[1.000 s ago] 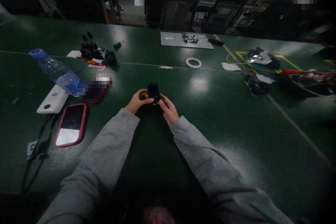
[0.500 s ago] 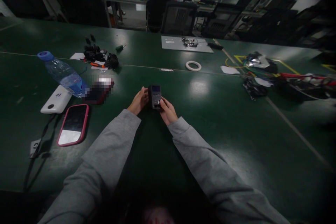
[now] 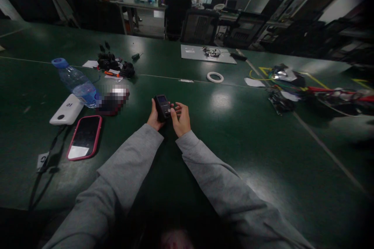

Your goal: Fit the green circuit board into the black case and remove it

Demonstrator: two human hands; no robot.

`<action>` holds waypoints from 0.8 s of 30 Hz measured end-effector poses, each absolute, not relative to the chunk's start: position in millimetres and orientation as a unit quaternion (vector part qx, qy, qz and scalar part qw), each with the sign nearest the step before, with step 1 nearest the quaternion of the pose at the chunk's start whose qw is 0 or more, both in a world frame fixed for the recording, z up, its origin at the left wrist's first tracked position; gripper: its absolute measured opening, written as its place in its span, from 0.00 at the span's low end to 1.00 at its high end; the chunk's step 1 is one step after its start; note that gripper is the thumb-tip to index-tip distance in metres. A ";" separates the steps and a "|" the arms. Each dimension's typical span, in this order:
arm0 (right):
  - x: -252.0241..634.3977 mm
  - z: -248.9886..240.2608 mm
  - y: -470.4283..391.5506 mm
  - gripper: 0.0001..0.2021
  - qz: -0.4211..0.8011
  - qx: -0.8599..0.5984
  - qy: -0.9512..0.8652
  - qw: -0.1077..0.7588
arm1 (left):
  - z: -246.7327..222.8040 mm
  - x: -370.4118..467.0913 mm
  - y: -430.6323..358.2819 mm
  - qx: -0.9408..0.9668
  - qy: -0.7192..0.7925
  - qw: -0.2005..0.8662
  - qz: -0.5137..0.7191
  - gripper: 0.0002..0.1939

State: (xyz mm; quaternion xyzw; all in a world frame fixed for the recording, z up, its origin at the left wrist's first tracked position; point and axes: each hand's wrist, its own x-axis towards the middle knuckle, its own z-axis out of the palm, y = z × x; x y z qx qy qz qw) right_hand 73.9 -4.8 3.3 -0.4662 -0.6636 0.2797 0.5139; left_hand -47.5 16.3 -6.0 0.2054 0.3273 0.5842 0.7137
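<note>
And here, with the clock centred on the device [image 3: 163,107] and twelve set at the table's far side, a firm hold is being shown: the black box is grasped along its nine o'clock side by the left hand [image 3: 154,117], its thumb laid against the edge, while the screen is tilted up into view. At four o'clock the right hand [image 3: 182,121] is held close, fingers loosely curled and spread apart, thumb brought up to the lower corner (whether it is actually pressed there cannot be told). Whether the device is rested on the green table [image 3: 233,132] or lifted clear cannot be made out either. Both wrists are covered by grey sleeves [image 3: 133,153]. Out to eight o'clock, a pink-cased phone [image 3: 85,137] is laid flat; at nine, a white power bank [image 3: 67,109] is seen, with a dark cable [image 3: 52,146] trailed towards the near side. A second phone [image 3: 112,103], partly blurred, is placed at nine too, and beside it a bottle [image 3: 77,83] is found tipped over. At ten, a black heap [image 3: 112,63] is fronted by an orange tool [image 3: 111,73]; at eleven, a green screwdriver [image 3: 136,56] is spotted. A white ring [image 3: 215,77] is set at two, a grey board [image 3: 194,54] at one, and a tangle of wires [image 3: 317,91] is spread around three.
</note>
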 end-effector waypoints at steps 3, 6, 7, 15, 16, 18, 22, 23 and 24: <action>69.4 9.0 -13.2 0.31 0.237 -0.428 -0.740 0.461 | -1.4 -49.4 13.0 0.213 0.318 0.720 0.579 0.41; 61.6 8.9 -17.4 0.35 0.224 -0.434 -0.762 0.425 | 2.4 -49.8 10.5 0.212 0.315 0.734 0.563 0.39; 59.4 8.0 -17.8 0.34 0.227 -0.445 -0.759 0.419 | 2.8 -50.0 10.2 0.208 0.318 0.735 0.561 0.39; 57.6 14.7 -16.7 0.33 0.219 -0.497 -0.765 0.345 | -0.6 -50.9 11.4 0.193 0.329 0.733 0.563 0.38; 58.0 16.5 -16.8 0.33 0.216 -0.499 -0.767 0.340 | -0.1 -50.7 11.2 0.192 0.327 0.735 0.562 0.38; 58.6 19.3 -17.0 0.34 0.210 -0.497 -0.770 0.341 | 1.6 -50.3 10.3 0.192 0.323 0.739 0.559 0.38; 58.4 22.9 -18.0 0.32 0.202 -0.493 -0.772 0.348 | 4.8 -50.2 7.9 0.194 0.310 0.749 0.552 0.37; 58.4 23.9 -18.2 0.32 0.201 -0.495 -0.773 0.341 | 5.3 -50.2 7.4 0.194 0.308 0.751 0.551 0.37; 58.4 24.8 -18.3 0.31 0.202 -0.499 -0.775 0.331 | 5.6 -50.2 7.1 0.194 0.306 0.753 0.550 0.36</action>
